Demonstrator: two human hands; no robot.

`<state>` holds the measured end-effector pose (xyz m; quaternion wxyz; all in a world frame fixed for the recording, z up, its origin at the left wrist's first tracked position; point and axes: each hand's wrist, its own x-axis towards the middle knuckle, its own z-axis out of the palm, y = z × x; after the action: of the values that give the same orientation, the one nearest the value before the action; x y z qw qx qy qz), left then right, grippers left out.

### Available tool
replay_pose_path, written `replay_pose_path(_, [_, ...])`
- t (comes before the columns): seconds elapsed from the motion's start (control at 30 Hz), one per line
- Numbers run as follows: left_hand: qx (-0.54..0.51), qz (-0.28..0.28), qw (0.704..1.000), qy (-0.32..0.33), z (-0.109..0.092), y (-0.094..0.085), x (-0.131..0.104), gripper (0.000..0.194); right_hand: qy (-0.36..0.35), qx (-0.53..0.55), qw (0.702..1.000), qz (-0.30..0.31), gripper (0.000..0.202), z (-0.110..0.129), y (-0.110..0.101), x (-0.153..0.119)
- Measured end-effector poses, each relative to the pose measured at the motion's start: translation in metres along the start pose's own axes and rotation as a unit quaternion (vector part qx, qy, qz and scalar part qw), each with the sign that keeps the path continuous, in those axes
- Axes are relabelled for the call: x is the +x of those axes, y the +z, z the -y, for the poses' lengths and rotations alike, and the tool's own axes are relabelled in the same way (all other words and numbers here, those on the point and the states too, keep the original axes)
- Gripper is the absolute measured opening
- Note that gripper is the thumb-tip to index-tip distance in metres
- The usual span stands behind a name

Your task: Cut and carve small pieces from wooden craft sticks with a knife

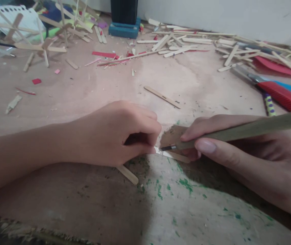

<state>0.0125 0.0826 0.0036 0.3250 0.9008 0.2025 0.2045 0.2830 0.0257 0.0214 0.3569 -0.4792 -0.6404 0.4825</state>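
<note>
My left hand is closed, its thumb and fingertips pinching one end of a popsicle stick against the table. In my right hand is a carving knife with a long wooden handle, held like a pencil. Its small dark blade touches the stick just right of my left fingertips, where the wood looks pale and nicked. Another popsicle stick pokes out from under my left hand. A third stick, with a small dark slot, lies flat beyond my hands.
Loose popsicle sticks and scraps lie along the wall. Assembled stick pieces stand at the back left. A blue-based dark object stands at the back. A red-handled tool lies at the right. Green paint marks spot the wooden table.
</note>
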Motion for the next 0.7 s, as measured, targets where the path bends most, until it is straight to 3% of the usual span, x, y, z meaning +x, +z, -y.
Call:
replay_pose_path(0.37, [-0.001, 0.008, 1.000, 0.007, 0.000, -0.001, 0.000, 0.020, 0.048, 0.038, 0.996, 0.071, 0.012, -0.007, -0.007, 0.001])
replay_pose_path(0.7, [0.009, 0.020, 1.000, -0.008, 0.000, -0.005, -0.001, 0.022, 0.052, 0.023, 0.988, 0.147, 0.017, -0.001, -0.018, 0.013])
